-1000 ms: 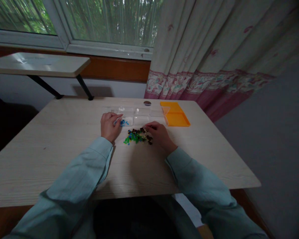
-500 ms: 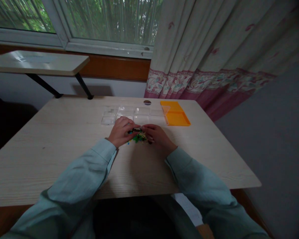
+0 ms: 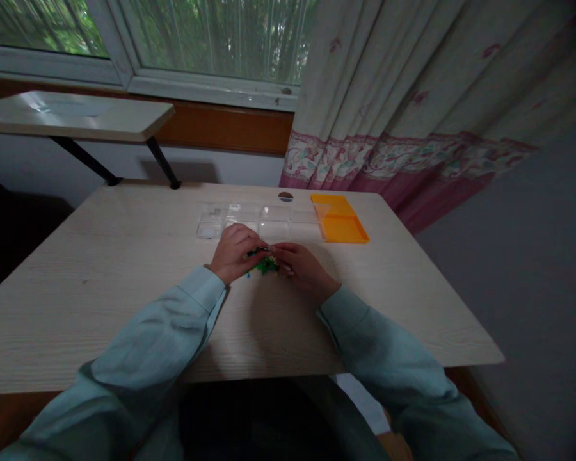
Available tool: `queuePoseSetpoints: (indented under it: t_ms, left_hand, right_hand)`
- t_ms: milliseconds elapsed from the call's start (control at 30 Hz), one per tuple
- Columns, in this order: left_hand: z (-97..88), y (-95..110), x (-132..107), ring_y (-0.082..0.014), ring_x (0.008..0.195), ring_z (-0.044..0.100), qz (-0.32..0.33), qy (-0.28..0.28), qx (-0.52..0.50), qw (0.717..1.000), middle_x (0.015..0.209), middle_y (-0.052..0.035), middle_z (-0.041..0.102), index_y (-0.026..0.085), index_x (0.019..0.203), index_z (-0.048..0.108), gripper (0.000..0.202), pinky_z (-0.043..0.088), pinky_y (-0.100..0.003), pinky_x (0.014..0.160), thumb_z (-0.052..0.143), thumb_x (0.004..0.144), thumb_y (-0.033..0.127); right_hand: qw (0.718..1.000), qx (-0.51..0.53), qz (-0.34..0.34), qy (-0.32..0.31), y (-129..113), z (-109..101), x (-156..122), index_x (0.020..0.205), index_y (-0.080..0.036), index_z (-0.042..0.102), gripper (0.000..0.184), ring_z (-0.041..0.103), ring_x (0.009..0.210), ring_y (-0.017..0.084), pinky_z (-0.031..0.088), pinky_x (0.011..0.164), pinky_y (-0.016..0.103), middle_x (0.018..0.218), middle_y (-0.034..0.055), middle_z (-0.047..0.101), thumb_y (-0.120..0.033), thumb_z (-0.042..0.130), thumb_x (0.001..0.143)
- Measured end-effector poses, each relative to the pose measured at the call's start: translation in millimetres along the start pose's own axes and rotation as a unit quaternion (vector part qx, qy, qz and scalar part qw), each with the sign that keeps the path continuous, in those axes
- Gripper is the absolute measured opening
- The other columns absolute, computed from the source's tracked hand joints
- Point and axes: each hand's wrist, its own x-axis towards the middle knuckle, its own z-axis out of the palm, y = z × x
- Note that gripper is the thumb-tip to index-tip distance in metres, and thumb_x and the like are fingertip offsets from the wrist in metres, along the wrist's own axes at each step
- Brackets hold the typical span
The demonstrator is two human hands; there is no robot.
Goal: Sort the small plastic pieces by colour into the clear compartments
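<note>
Starting at the left, the left hand (image 3: 235,253) has been shifted from the clear compartment tray (image 3: 274,221) to the pile of small multicoloured pieces (image 3: 267,265) on the table (image 3: 125,275); handling is thereby concentrated there. Its thumb and index finger are bent, narrowly parted. The right hand's (image 3: 304,266) fingertips are pinched close, almost meeting the left's. Whether a piece is gripped by either cannot be told. Farther right, an orange tray (image 3: 344,227) is placed.

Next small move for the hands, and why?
I'd probably ease the left hand slightly away from the right hand: their fingertips appear to meet over the pile of small multicolored pieces, covering part of it, and whether they pinch one is unclear. The clear compartment tray lies just beyond.
</note>
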Motion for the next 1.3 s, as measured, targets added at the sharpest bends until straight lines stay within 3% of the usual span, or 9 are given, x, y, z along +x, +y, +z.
queuePoseSetpoints:
  t_ms: [267, 400, 600, 833, 933, 1067, 1167, 1300]
  left_hand:
    - [-2.1, 0, 1, -0.018, 0.088, 0.055, -0.004, -0.008, 0.006, 1.0, 0.083, -0.0025, 0.067, 0.025, 0.093, 0.071, 0.018, 0.042, -0.036, 0.083, 0.062, 0.087, 0.039]
    - [-2.5, -4, 0, -0.0178, 0.086, 0.055, -0.012, 0.004, 0.017, 1.0, 0.085, -0.0024, 0.067, 0.025, 0.094, 0.071, 0.018, 0.042, -0.036, 0.084, 0.061, 0.088, 0.038]
    - [-7.6, -30, -6, -0.0204, 0.091, 0.056, -0.118, 0.081, 0.079, 0.987, 0.084, -0.0031, 0.066, 0.022, 0.084, 0.068, 0.02, 0.041, -0.039, 0.088, 0.062, 0.086, 0.041]
    - [-10.8, -47, -9, -0.0226, 0.093, 0.055, -0.213, 0.114, 0.109, 0.964, 0.087, -0.0036, 0.064, 0.022, 0.082, 0.067, 0.021, 0.04, -0.04, 0.089, 0.061, 0.085, 0.042]
    - [-9.5, -46, -10, -0.0231, 0.095, 0.054, -0.217, 0.109, 0.104, 0.965, 0.087, -0.0038, 0.064, 0.022, 0.082, 0.067, 0.019, 0.04, -0.041, 0.09, 0.061, 0.085, 0.04]
    - [-8.4, -46, -10, -0.0238, 0.096, 0.054, -0.224, 0.102, 0.102, 0.964, 0.088, -0.0044, 0.064, 0.023, 0.083, 0.067, 0.019, 0.039, -0.041, 0.09, 0.06, 0.085, 0.04]
    - [-7.9, -46, -11, -0.0239, 0.096, 0.054, -0.229, 0.099, 0.101, 0.963, 0.089, -0.0046, 0.063, 0.023, 0.083, 0.068, 0.019, 0.039, -0.041, 0.091, 0.06, 0.085, 0.04]
    - [-7.5, -46, -11, -0.0236, 0.097, 0.053, -0.23, 0.097, 0.097, 0.963, 0.089, -0.0045, 0.063, 0.023, 0.084, 0.067, 0.018, 0.038, -0.042, 0.092, 0.06, 0.085, 0.039]
  right_hand:
    - [1.0, 0.003, -0.002, 0.006, 2, -1, 1, 0.081, -0.014, 0.066, 0.035, 0.029, 0.043, 0.005, 0.015, 0.041, 0.023, 0.049, -0.008, 0.04, -0.046, 0.074, 0.069]
    - [0.999, -0.021, -0.022, 0.041, -1, -2, 1, 0.084, -0.015, 0.067, 0.036, 0.03, 0.042, 0.005, 0.016, 0.04, 0.023, 0.048, -0.0079, 0.041, -0.047, 0.072, 0.07]
    - [0.987, -0.037, -0.086, 0.132, -6, -16, 6, 0.089, -0.015, 0.071, 0.033, 0.033, 0.045, 0.005, 0.019, 0.041, 0.022, 0.057, -0.0054, 0.047, -0.041, 0.071, 0.069]
    - [0.968, -0.158, -0.121, 0.153, -4, -30, 11, 0.09, -0.016, 0.072, 0.034, 0.039, 0.05, 0.007, 0.029, 0.047, 0.023, 0.063, -0.0026, 0.055, -0.045, 0.066, 0.074]
    - [0.938, -0.293, -0.139, 0.121, -4, -31, 11, 0.084, -0.016, 0.072, 0.027, 0.049, 0.06, 0.011, 0.037, 0.056, 0.025, 0.071, 0.0012, 0.062, -0.042, 0.067, 0.075]
    - [0.858, -0.475, -0.194, 0.015, -4, -33, 9, 0.083, -0.018, 0.074, 0.013, 0.054, 0.072, 0.013, 0.041, 0.069, 0.026, 0.082, 0.0031, 0.063, -0.027, 0.07, 0.075]
    - [0.808, -0.542, -0.229, -0.034, -4, -32, 5, 0.087, -0.019, 0.074, 0.012, 0.055, 0.081, 0.015, 0.041, 0.077, 0.027, 0.086, 0.004, 0.061, -0.021, 0.071, 0.076]
    - [0.759, -0.606, -0.232, -0.054, -5, -29, 0, 0.088, -0.02, 0.074, 0.012, 0.054, 0.088, 0.018, 0.04, 0.08, 0.028, 0.087, 0.0049, 0.06, -0.021, 0.072, 0.076]
